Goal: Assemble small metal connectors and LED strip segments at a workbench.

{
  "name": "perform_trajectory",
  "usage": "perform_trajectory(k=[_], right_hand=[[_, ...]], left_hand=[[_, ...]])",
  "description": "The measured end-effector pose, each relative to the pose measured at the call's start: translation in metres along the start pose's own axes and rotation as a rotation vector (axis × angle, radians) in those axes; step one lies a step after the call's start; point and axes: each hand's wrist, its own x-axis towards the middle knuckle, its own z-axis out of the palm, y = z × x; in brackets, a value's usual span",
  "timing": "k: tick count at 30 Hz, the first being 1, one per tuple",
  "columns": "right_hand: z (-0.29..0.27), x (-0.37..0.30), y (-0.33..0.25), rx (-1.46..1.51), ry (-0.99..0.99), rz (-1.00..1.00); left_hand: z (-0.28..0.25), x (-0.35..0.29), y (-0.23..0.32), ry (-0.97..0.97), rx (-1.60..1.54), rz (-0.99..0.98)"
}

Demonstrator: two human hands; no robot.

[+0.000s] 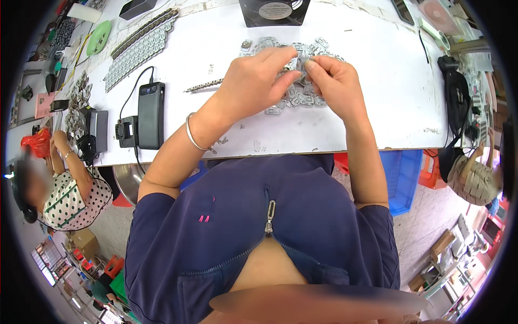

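Note:
Both my hands are together over a loose pile of small silver-grey metal pieces [298, 98] at the table's middle. My right hand [341, 86] pinches a small silver metal piece [302, 63] between thumb and fingertips. Close beside it, my left hand [256, 81] has its thumb and forefinger curved and apart; its other fingers are partly hidden. Whether the left fingertips touch the piece is too small to tell. A narrow linked metal strip [204, 85] lies beside my left wrist, partly hidden behind it.
A black box [274, 15] stands behind the pile. At left are a black power bank [151, 116] with a cable and rows of silver linked pieces [141, 51]. A black strap-like device [457, 100] lies at right. Co-workers sit at both sides; a blue crate [400, 181] is below the edge.

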Motion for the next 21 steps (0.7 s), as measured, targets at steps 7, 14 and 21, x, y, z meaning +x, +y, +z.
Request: perform_trajectory(k=[7,14,21], right_hand=[[-0.014,-0.023,0.020,-0.094,0.146,-0.085],[0.004,-0.021,0.014,-0.060,-0.036,-0.267],[0.003,-0.015,0.001,-0.137,-0.200,-0.166]], left_hand=[[0.013,-0.001,0.001,-0.320,0.075,-0.025],[-0.005,0.012,-0.002,-0.404,-0.264,-0.122],[-0.006,0.012,-0.011,-0.441,-0.381,-0.124]])
